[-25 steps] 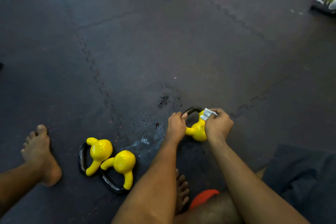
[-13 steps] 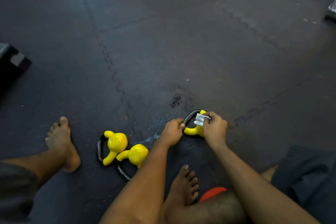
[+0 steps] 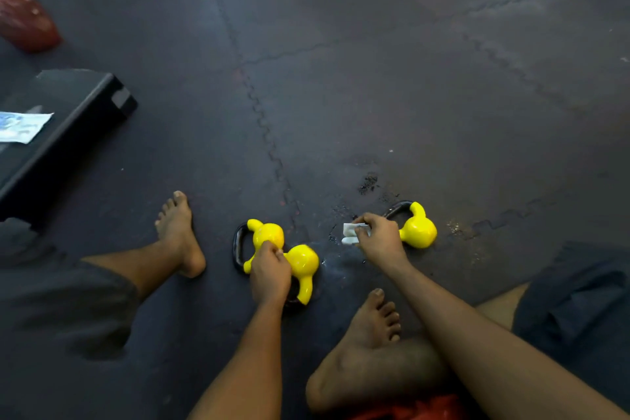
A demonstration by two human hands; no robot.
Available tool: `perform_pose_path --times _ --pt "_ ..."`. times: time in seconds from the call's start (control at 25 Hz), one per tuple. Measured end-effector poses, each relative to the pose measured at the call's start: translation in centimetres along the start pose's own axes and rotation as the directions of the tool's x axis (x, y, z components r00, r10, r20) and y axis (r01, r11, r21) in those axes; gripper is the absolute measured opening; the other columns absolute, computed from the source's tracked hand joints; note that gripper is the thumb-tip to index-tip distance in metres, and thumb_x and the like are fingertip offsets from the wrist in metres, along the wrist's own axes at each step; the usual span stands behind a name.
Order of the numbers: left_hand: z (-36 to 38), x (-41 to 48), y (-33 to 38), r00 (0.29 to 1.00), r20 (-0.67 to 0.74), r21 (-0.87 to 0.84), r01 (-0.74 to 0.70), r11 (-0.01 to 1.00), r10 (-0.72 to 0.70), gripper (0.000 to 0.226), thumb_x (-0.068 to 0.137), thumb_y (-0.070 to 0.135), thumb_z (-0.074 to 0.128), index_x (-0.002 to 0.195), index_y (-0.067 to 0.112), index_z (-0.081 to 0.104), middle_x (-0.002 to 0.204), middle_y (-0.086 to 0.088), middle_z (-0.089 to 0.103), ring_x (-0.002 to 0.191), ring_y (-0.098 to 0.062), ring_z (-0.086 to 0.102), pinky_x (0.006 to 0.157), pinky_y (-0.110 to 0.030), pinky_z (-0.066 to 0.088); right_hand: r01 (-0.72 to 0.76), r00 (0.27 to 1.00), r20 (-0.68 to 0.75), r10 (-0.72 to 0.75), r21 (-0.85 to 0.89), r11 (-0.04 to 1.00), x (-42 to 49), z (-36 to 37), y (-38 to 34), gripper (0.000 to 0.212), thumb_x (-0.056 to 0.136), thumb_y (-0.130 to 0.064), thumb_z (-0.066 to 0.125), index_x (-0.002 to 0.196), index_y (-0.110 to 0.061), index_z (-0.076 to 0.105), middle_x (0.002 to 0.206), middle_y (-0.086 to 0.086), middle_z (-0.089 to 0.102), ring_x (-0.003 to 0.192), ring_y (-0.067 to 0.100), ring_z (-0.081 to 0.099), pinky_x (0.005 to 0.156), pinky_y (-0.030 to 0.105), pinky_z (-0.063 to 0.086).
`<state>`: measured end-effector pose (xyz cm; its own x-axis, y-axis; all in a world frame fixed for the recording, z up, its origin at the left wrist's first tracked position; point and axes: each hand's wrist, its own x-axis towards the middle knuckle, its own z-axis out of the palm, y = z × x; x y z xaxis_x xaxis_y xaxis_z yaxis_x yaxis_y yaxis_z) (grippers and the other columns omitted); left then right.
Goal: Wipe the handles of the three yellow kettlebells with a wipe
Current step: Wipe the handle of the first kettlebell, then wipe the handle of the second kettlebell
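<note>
I see black step [image 3: 64, 119] at 9 o'clock, packet [image 3: 22, 126] on top. At 6 o'clock, far kettlebell [image 3: 267, 233] and near kettlebell [image 3: 303, 261] lie touching. Left hand [image 3: 271, 274] curled round near kettlebell's handle. Right hand [image 3: 380, 239] pinches wipe [image 3: 351, 232]. Third kettlebell [image 3: 419, 228] lies just beside, at hand's 3 o'clock.

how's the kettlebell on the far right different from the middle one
The right kettlebell lies alone; the middle kettlebell lies right next to the left kettlebell. The right kettlebell's black handle shows, pointing away from the person; the middle kettlebell's is mostly hidden under the left hand gripping it. The right hand, pinching the wipe, is beside the right kettlebell. Both are yellow, on their sides.
</note>
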<state>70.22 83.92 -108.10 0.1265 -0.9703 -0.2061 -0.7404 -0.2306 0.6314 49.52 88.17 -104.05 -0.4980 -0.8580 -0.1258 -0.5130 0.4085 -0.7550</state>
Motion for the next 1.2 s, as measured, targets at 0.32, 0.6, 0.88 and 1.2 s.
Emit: perform_pose_path --times 0.32,0.6,0.88,1.2 --pt "0.6 -0.5 -3.3 0.879 0.161 0.071 0.444 0.893 -0.449 0.05 0.088 0.027 0.066 0.123 -0.001 0.046 0.13 -0.024 0.055 0.12 -0.04 0.053 0.092 -0.043 0.045 0.122 0.977 0.184 -0.105 -0.083 0.989 -2.0 3.9 -0.8 0.019 0.084 0.0 0.054 0.09 -0.005 0.071 0.086 0.007 0.073 0.065 -0.001 0.056 0.05 0.0 0.034" --pt "1.3 0.0 -3.2 0.876 0.15 0.062 0.455 0.888 -0.459 0.057 0.082 0.027 0.069 0.123 -0.001 0.041 0.127 -0.023 0.056 0.116 -0.041 0.055 0.089 -0.045 0.048 0.115 0.981 0.171 -0.094 -0.115 0.987 -1.2 4.5 0.5 0.018 0.083 -0.001 0.055 0.088 -0.007 0.071 0.085 0.004 0.073 0.069 0.004 0.063 0.053 0.001 0.038" --pt "0.9 -2.5 -0.4 0.984 0.015 -0.079 0.179 0.981 -0.178 0.037 0.088 0.011 0.061 0.116 0.006 0.037 0.113 -0.024 0.06 0.104 -0.044 0.059 0.078 -0.044 0.047 0.026 0.996 0.085 -0.025 -0.008 1.0 -1.2 2.5 1.2 0.021 0.084 0.005 0.049 0.086 -0.003 0.068 0.082 0.001 0.066 0.054 -0.008 0.057 0.046 0.002 0.036" --pt "1.9 -0.3 3.0 0.934 0.236 -0.167 -0.232 0.958 0.267 0.033 0.078 0.026 0.073 0.11 0.022 0.068 0.107 -0.002 0.071 0.101 -0.022 0.064 0.09 -0.04 0.051 -0.079 0.997 0.003 0.079 0.148 0.986 -1.1 1.0 4.7 0.009 0.078 -0.014 0.053 0.072 -0.02 0.057 0.08 0.008 0.071 0.074 0.023 0.07 0.057 0.039 0.056"
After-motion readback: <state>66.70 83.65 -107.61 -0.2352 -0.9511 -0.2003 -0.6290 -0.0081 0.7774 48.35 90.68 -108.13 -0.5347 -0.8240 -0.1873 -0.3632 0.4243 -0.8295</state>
